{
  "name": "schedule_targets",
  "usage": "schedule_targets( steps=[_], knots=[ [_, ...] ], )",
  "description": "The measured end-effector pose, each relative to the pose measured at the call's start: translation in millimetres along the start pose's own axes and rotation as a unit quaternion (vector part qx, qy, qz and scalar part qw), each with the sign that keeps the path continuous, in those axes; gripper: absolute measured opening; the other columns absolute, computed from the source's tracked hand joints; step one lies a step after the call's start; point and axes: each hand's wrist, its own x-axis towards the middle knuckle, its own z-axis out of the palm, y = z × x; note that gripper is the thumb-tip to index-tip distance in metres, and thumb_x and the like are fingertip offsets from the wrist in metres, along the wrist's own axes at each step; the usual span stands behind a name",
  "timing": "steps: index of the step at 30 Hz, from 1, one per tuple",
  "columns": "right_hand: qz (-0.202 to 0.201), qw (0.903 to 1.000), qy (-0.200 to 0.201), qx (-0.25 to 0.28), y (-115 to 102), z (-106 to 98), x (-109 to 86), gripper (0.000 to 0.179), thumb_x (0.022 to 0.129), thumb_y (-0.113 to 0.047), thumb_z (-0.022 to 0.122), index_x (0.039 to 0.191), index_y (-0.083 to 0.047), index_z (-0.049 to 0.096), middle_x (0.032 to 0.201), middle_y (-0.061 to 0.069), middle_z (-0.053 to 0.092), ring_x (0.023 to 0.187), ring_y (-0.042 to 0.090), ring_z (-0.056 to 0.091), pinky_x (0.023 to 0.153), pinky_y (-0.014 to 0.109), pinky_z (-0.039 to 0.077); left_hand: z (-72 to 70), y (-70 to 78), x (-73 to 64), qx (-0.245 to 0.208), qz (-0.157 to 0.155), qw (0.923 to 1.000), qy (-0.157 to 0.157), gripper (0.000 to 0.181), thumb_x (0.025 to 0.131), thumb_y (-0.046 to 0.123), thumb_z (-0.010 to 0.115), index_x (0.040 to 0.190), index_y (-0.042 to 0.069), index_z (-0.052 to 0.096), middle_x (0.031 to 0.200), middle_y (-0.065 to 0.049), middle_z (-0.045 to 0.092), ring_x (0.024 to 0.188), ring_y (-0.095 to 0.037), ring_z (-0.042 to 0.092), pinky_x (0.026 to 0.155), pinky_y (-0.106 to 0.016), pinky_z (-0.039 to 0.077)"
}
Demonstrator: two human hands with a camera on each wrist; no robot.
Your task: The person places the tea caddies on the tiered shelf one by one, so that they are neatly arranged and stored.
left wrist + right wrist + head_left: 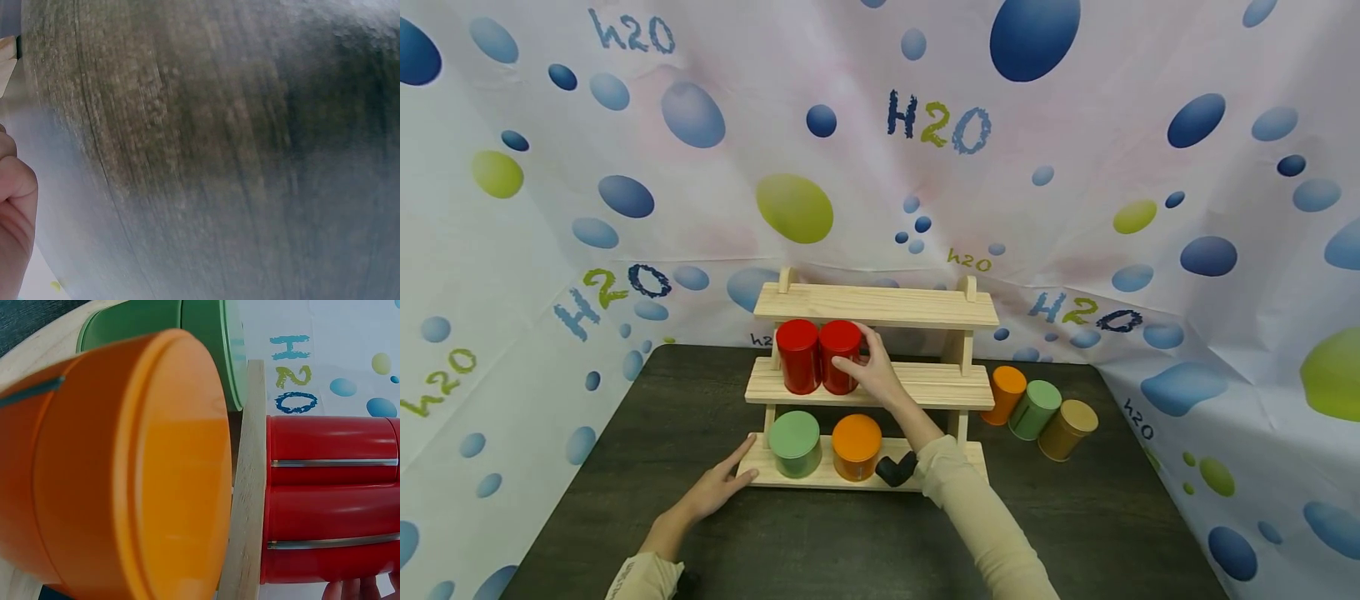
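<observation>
Two tall red canisters stand side by side on the middle tier of a wooden three-tier shelf (925, 383). My right hand (874, 371) holds the right-hand red canister (839, 350), thumb across its front and fingers on its right side. Touching its neighbour is the left red canister (797, 357); both show silver strips in the right wrist view. At the left end of the bottom tier, my left hand (715, 487) rests with thumb and forefinger apart against the board. A short green canister (795, 446) and a short orange canister (856, 448) sit on that tier.
Right of the shelf, an orange canister (1006, 396), a green canister (1035, 411) and a gold canister (1067, 431) stand in a slanting row on the dark table (820, 542). A patterned curtain (865, 167) hangs close behind the shelf.
</observation>
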Motion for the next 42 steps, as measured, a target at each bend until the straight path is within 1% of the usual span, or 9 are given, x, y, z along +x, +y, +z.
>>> schedule_targets(
  steps=[9, 15, 17, 21, 24, 31, 36, 41, 42],
  knots=[
    [0.001, 1.0, -0.002, 0.007, -1, -1, 0.5, 0.061, 0.084, 0.0, 0.06, 0.137, 0.003, 0.03, 0.126, 0.024, 0.035, 0.113, 0.034, 0.041, 0.093, 0.042, 0.04, 0.4, 1.1, -0.2, 0.004, 0.0, 1.0, 0.0, 0.071, 0.091, 0.037, 0.054, 0.147, 0.014, 0.017, 0.147, -0.022, 0.02, 0.083, -0.021, 0.054, 0.085, -0.052, 0.038],
    [0.01, 0.9998, -0.013, -0.009, -4, -5, -0.7, 0.062, 0.085, -0.003, 0.06, 0.138, 0.002, 0.029, 0.128, 0.024, 0.034, 0.111, 0.033, 0.041, 0.089, 0.039, 0.042, -0.1, 1.2, -0.1, 0.001, 0.001, 1.0, 0.0, 0.071, 0.091, 0.037, 0.054, 0.147, 0.014, 0.017, 0.147, -0.022, 0.02, 0.082, -0.021, 0.054, 0.085, -0.052, 0.038],
    [0.014, 0.9996, -0.015, -0.019, -4, -8, -2.3, 0.061, 0.086, -0.004, 0.059, 0.138, 0.002, 0.029, 0.129, 0.024, 0.035, 0.112, 0.033, 0.04, 0.089, 0.039, 0.041, -0.1, 1.1, -0.1, 0.003, 0.001, 1.0, -0.002, 0.071, 0.091, 0.037, 0.054, 0.147, 0.014, 0.017, 0.147, -0.023, 0.02, 0.082, -0.021, 0.053, 0.084, -0.051, 0.039],
    [0.017, 0.9991, -0.014, -0.035, -5, -16, -6.4, 0.059, 0.087, -0.006, 0.059, 0.138, 0.003, 0.03, 0.131, 0.025, 0.036, 0.116, 0.039, 0.035, 0.092, 0.047, 0.033, -0.7, 1.3, -0.3, 0.004, -0.001, 1.0, 0.0, 0.071, 0.09, 0.037, 0.055, 0.147, 0.014, 0.018, 0.147, -0.023, 0.021, 0.079, -0.02, 0.052, 0.081, -0.047, 0.04],
    [0.016, 0.9991, -0.008, -0.039, -5, -22, -10.1, 0.058, 0.088, -0.007, 0.058, 0.137, 0.005, 0.031, 0.131, 0.027, 0.037, 0.119, 0.042, 0.033, 0.095, 0.051, 0.03, -1.3, 1.3, -0.1, 0.001, 0.001, 1.0, 0.001, 0.071, 0.09, 0.036, 0.055, 0.147, 0.014, 0.018, 0.146, -0.023, 0.022, 0.072, -0.019, 0.05, 0.077, -0.043, 0.04],
    [0.008, 0.9993, 0.0, -0.036, -2, -30, -24.1, 0.054, 0.088, -0.004, 0.058, 0.135, 0.007, 0.033, 0.127, 0.029, 0.039, 0.116, 0.038, 0.038, 0.097, 0.049, 0.033, -1.2, -0.3, 0.0, 0.011, -0.001, 0.9999, -0.001, 0.072, 0.09, 0.038, 0.055, 0.147, 0.013, 0.018, 0.147, -0.023, 0.02, 0.084, -0.022, 0.052, 0.084, -0.051, 0.039],
    [0.001, 0.9995, 0.003, -0.032, 0, -34, -36.2, 0.054, 0.087, -0.001, 0.057, 0.134, 0.008, 0.033, 0.126, 0.03, 0.038, 0.116, 0.042, 0.035, 0.096, 0.053, 0.03, -1.2, -0.8, 0.8, 0.011, -0.004, 0.9999, -0.003, 0.071, 0.091, 0.038, 0.054, 0.147, 0.014, 0.018, 0.147, -0.023, 0.02, 0.087, -0.024, 0.052, 0.086, -0.053, 0.037],
    [0.003, 0.9995, 0.013, -0.03, 4, -42, -47.8, 0.053, 0.087, 0.0, 0.057, 0.134, 0.01, 0.033, 0.125, 0.031, 0.037, 0.116, 0.046, 0.033, 0.095, 0.054, 0.03, -1.5, -0.1, 1.2, 0.012, -0.005, 0.9999, -0.005, 0.072, 0.091, 0.039, 0.053, 0.147, 0.014, 0.017, 0.147, -0.023, 0.018, 0.097, -0.027, 0.053, 0.088, -0.056, 0.035],
    [0.006, 0.9994, 0.016, -0.028, 6, -45, -49.8, 0.053, 0.088, 0.0, 0.056, 0.134, 0.009, 0.033, 0.125, 0.031, 0.037, 0.117, 0.046, 0.033, 0.096, 0.054, 0.03, -1.7, 0.0, 1.3, 0.012, -0.004, 0.9999, -0.006, 0.072, 0.091, 0.039, 0.053, 0.147, 0.014, 0.017, 0.147, -0.023, 0.018, 0.096, -0.027, 0.053, 0.088, -0.055, 0.036]
  ],
)
